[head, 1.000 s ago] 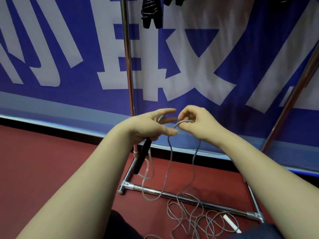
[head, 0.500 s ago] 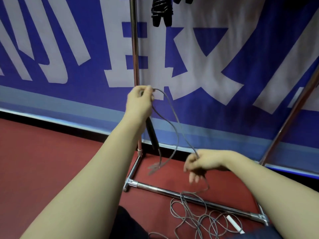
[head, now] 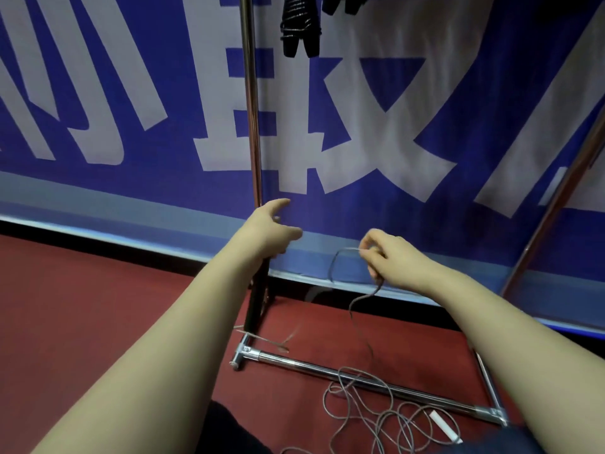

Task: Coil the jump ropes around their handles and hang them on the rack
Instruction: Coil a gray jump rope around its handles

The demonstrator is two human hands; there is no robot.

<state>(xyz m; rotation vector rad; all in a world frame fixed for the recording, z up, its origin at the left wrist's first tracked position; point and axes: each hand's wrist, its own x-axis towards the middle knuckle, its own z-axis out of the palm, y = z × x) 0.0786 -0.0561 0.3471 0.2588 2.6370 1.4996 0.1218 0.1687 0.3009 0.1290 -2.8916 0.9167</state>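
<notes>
The left hand point(head: 268, 234) grips the handle point(head: 255, 299), forefinger extended; the right hand point(head: 389, 260), at 3 o'clock, pinches the rope point(head: 355, 303): wraps should lie taut.

A thin grey cord point(head: 359, 311) rises from a loose floor tangle at 5 o'clock, crossing the chrome rack point(head: 250, 109) base bar. Its black handle point(head: 254, 306) hangs upright mid-frame; coiled ropes point(head: 299, 27) hang at 12 o'clock.

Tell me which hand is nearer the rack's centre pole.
Left. The left hand grips the black handle right at the pole; the right hand pinches rope off to its right.
</notes>
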